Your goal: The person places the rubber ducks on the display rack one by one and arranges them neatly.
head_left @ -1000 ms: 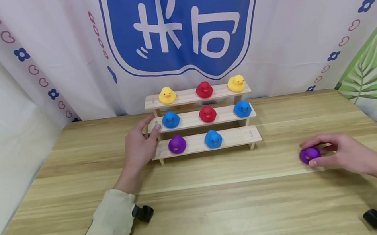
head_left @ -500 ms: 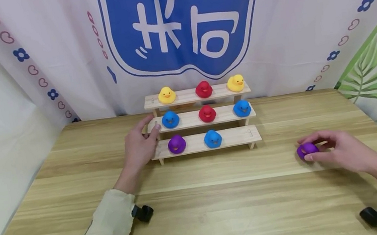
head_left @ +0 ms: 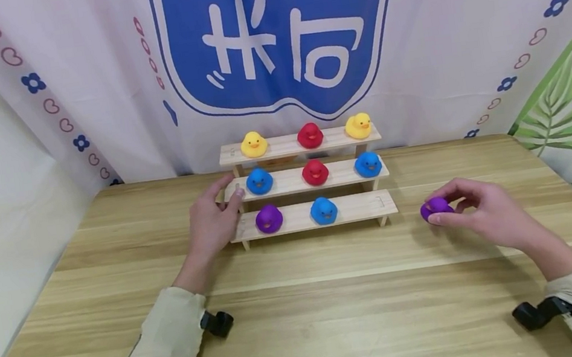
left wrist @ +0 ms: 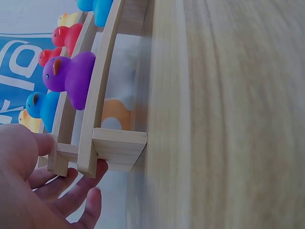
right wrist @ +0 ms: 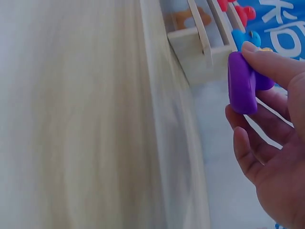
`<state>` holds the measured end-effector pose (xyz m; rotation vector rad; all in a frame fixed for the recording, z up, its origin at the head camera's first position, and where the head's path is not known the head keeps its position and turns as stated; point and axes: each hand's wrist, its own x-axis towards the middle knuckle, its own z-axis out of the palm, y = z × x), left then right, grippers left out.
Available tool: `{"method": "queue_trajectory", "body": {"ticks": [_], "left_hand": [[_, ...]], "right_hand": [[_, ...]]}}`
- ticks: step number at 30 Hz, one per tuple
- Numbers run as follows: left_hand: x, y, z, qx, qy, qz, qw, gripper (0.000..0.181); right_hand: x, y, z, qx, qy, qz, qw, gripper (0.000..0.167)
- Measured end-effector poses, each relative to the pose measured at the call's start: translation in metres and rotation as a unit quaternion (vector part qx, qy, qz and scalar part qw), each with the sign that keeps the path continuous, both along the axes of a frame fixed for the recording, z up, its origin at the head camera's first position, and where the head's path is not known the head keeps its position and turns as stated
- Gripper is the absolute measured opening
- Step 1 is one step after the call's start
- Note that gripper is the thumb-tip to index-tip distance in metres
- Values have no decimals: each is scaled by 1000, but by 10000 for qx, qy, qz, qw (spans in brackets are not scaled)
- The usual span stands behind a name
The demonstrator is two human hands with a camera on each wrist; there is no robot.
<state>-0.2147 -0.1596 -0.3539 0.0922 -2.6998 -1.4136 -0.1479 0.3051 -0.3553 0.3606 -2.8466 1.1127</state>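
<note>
A three-tier wooden display rack stands at the back of the table. My left hand holds its left end; in the left wrist view the thumb is against the middle tier and fingers lie by the bottom tier's end. My right hand pinches a purple rubber duck between thumb and fingers, off to the right of the rack and above the table. In the right wrist view this duck appears from below. On the bottom tier sit another purple duck and a blue duck, with bare wood at the right.
The middle tier bears a blue duck, a red duck and another blue duck. Two yellow ducks flank a red duck on top. A printed curtain hangs right behind the wooden table.
My right hand has lifted the purple duck and carried it left and farther back, closer to the rack. The left hand has stayed at the rack's left end.
</note>
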Motion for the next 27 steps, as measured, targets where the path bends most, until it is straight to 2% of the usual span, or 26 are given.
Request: {"method": "queue_trajectory", "body": {"ticks": [4, 15, 27], "left_hand": [[0, 0, 0, 91, -36, 16, 10000, 52], [1, 0, -1, 161, 192, -102, 9996, 51], [1, 0, -1, 148, 141, -110, 9997, 52]], "right_hand": [[-5, -12, 2, -141, 105, 96, 9998, 25], [-17, -35, 3, -555, 451, 466, 9964, 28], [-29, -57, -1, -849, 423, 786, 9924, 29]]}}
